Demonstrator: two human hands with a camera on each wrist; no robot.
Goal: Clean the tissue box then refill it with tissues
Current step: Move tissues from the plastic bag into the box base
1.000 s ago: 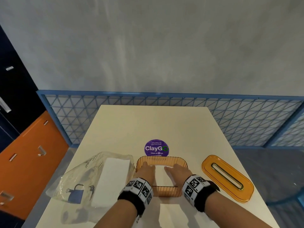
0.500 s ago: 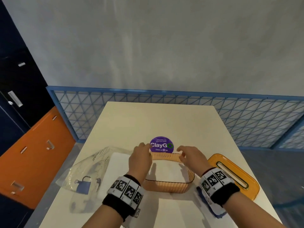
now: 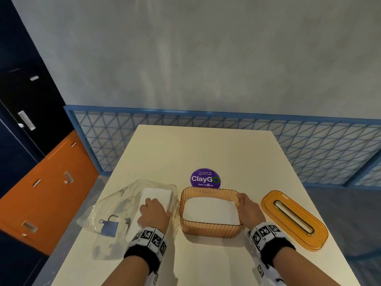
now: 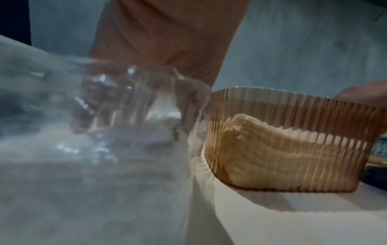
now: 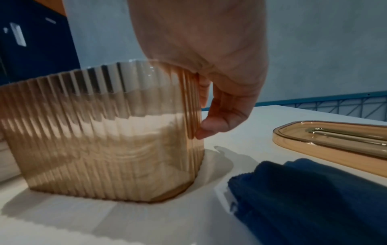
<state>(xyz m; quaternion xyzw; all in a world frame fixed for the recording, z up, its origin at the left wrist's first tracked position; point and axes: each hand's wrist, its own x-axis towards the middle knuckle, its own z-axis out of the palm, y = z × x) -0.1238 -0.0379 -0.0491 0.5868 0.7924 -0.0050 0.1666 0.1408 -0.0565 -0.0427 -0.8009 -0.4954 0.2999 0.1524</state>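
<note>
The orange ribbed tissue box (image 3: 210,230) stands lidless on the table, with a white stack of tissues (image 3: 210,209) inside it. My right hand (image 3: 246,205) grips its right end wall, thumb on the outside (image 5: 209,127). My left hand (image 3: 153,211) is to the left of the box, its fingers (image 4: 125,107) curled round the white tissue stack (image 3: 156,195) in a clear plastic bag (image 3: 111,209). In the left wrist view the box (image 4: 293,132) shows the tissues (image 4: 261,157) through its wall. The orange lid (image 3: 294,218) with its slot lies to the right.
A purple round sticker (image 3: 205,178) is on the table just beyond the box. A dark blue cloth (image 5: 314,199) lies by my right wrist, near the lid (image 5: 335,142). A blue mesh fence (image 3: 226,137) runs behind the table, and orange and dark cabinets (image 3: 41,182) stand at the left.
Both hands came out of the box. The left hand moved left onto the tissue stack in the bag, and the right hand shifted to the box's right end.
</note>
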